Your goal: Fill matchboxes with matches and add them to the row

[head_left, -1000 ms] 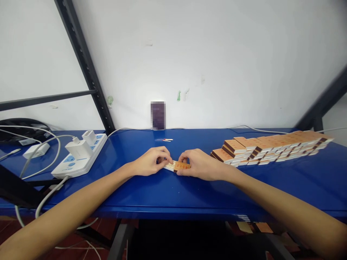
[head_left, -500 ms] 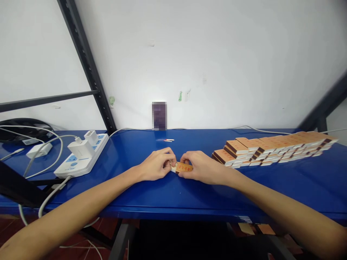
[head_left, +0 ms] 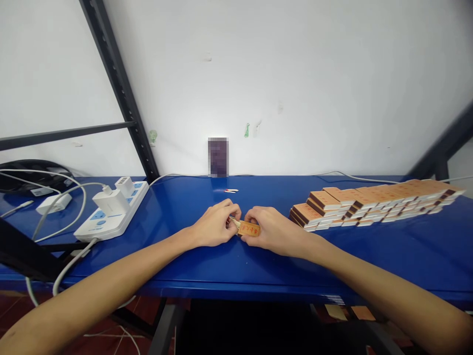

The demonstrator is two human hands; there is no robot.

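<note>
Just above the blue tabletop, my right hand [head_left: 272, 229] grips a small orange matchbox [head_left: 250, 229] with red lettering, thumb in front and fingers behind. At the box's left end, my left hand [head_left: 217, 226] is closed on a bundle of matches [head_left: 233, 223]. Red match heads show between its thumb and forefinger, and the pale sticks point toward the box's end. The fingers hide most of the box's inner tray. Farther back lie a few loose matches [head_left: 231, 191], too small to count.
Many stacked matchboxes [head_left: 364, 199] form a long row on the right of the blue table [head_left: 207, 266]. A white power strip [head_left: 107, 222] with plugged-in chargers stands left, among cables. A pixelated dark rectangle [head_left: 218, 158] stands by the wall. Black shelf posts [head_left: 121, 88] frame the sides.
The matchbox in my right hand has moved slightly left, toward my left hand. Less of the white tray shows between the hands, and the matches' red heads are now visible.
</note>
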